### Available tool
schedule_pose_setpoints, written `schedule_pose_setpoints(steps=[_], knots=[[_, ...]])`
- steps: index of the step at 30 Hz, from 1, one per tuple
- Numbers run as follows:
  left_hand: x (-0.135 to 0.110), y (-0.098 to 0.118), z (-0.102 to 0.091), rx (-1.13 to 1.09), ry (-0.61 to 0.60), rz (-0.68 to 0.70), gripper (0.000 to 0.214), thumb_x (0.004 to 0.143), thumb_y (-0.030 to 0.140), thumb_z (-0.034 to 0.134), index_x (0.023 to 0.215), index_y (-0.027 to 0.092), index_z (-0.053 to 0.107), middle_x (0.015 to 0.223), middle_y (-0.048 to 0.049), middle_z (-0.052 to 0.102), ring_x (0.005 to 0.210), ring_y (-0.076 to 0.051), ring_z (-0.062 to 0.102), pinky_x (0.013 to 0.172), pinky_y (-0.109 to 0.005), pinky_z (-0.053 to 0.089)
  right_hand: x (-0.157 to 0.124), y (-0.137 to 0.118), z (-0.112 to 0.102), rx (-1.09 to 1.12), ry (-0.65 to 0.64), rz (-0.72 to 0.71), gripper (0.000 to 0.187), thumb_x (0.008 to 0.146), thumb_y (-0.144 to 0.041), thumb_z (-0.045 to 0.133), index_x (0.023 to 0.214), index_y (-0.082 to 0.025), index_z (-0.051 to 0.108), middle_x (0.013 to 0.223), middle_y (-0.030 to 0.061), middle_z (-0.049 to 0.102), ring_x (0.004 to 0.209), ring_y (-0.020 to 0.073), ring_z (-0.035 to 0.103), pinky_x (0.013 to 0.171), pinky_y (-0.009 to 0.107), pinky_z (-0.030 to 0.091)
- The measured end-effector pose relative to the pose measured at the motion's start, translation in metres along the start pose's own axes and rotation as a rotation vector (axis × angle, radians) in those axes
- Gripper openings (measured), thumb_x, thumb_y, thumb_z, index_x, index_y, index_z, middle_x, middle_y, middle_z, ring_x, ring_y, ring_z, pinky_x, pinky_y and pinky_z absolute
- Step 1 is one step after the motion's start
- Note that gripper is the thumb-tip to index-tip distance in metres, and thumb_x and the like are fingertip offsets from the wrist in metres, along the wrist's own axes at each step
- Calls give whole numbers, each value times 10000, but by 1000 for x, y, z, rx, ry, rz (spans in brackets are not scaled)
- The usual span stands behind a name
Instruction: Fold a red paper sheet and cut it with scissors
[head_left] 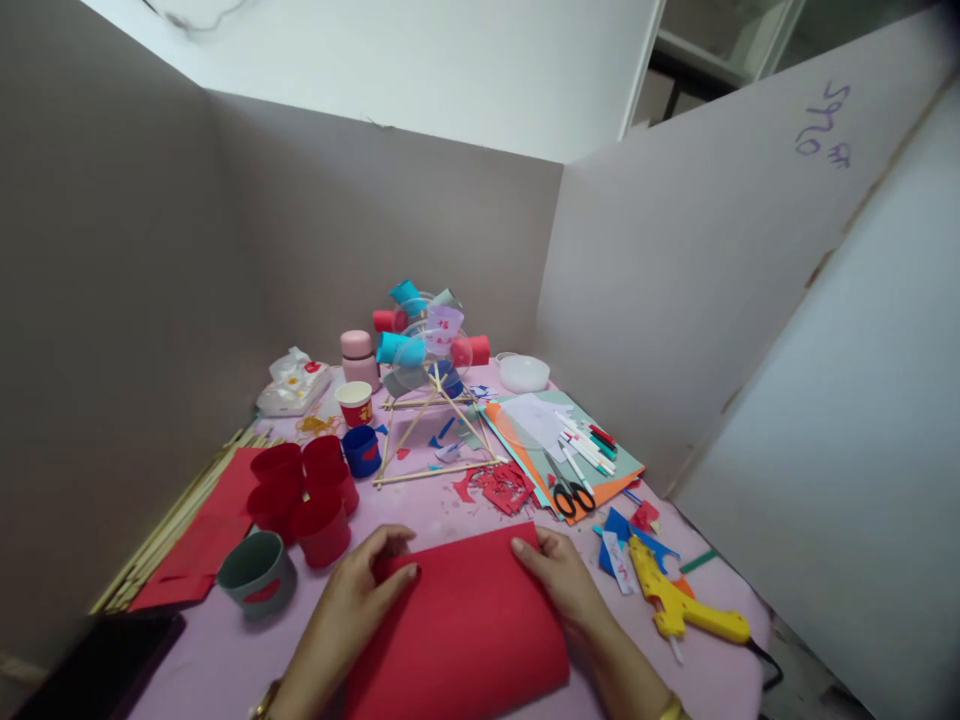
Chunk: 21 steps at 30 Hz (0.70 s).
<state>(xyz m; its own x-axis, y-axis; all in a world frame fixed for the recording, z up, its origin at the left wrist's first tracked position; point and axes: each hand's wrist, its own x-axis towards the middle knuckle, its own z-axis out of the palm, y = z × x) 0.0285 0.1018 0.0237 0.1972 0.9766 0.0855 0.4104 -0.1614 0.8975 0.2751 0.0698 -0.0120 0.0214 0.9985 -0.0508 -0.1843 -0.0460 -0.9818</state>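
Observation:
A sheet of red paper is held up in front of me, its lower part curving toward the table's front edge. My left hand grips its upper left corner, thumb on the near face and fingers partly hidden behind. At the upper right corner, my right hand pinches the sheet, thumb in front and fingers behind. Left of the sheet stand several red paper cups and a grey cup with a red heart. Just beyond the paper lie red paper scraps.
A stick-framed wheel model with coloured cups stands mid-table. Black scissors and markers lie on coloured sheets. A yellow glue gun rests at right, sticks and a dark flat device at left. Board walls enclose the table.

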Motion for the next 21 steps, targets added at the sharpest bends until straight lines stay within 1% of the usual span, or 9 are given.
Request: schedule_pose_setpoints(steps=[2,4,6,8,10,12,15,18,21], knots=[[4,-6,0,-127,72,-49,521,658,397,667,1117,202,516,1013,-64,636,978,-244,563,880,-338,403,0,5,-1,74,1,-8,356,724,-512,684,789,-165,635,710,40,708,619,206,650,630,328,495],[4,-12,4,-262,92,-119,661,630,452,696,1188,177,472,1026,-87,653,971,-254,590,852,-348,437,-1,10,-4,125,0,-4,352,725,-504,694,807,-165,646,744,48,725,649,218,665,641,335,502],[0,-15,9,-397,59,-193,614,631,499,703,1116,162,537,904,-81,695,849,-251,642,765,-348,481,0,15,-7,167,7,15,329,724,-473,715,805,-158,665,756,56,735,688,234,678,663,345,509],[-5,-13,14,-516,12,-251,452,674,529,678,929,161,618,759,-61,706,694,-225,654,672,-330,498,0,16,-9,205,15,37,303,722,-436,733,817,-153,682,762,60,742,719,248,686,681,355,515],[-9,-9,17,-613,-9,-289,376,711,537,656,756,165,630,672,-42,696,598,-183,628,592,-282,481,0,15,-9,229,20,45,287,732,-413,734,851,-155,693,794,65,748,748,256,692,697,365,521],[-12,-7,18,-684,4,-313,369,719,532,660,670,169,616,619,-17,681,564,-145,597,544,-229,445,0,13,-8,237,22,59,286,735,-405,735,875,-159,700,814,68,751,771,266,695,701,373,526],[-13,-7,16,-764,15,-335,357,710,514,682,652,166,624,569,7,661,520,-118,566,537,-208,431,-1,12,-6,236,32,96,295,725,-410,744,871,-156,709,790,69,752,778,278,699,696,377,533],[-12,-11,16,-821,-2,-343,334,704,488,700,715,157,663,580,4,672,509,-124,576,569,-233,453,-2,12,-6,265,28,130,295,716,-412,752,858,-156,716,783,72,754,775,273,700,706,380,533],[-11,-12,16,-850,-16,-350,327,692,464,722,753,145,685,591,-4,683,515,-132,593,565,-237,457,-3,10,-4,303,26,133,266,725,-393,752,856,-163,722,786,73,757,762,262,702,707,377,533]])
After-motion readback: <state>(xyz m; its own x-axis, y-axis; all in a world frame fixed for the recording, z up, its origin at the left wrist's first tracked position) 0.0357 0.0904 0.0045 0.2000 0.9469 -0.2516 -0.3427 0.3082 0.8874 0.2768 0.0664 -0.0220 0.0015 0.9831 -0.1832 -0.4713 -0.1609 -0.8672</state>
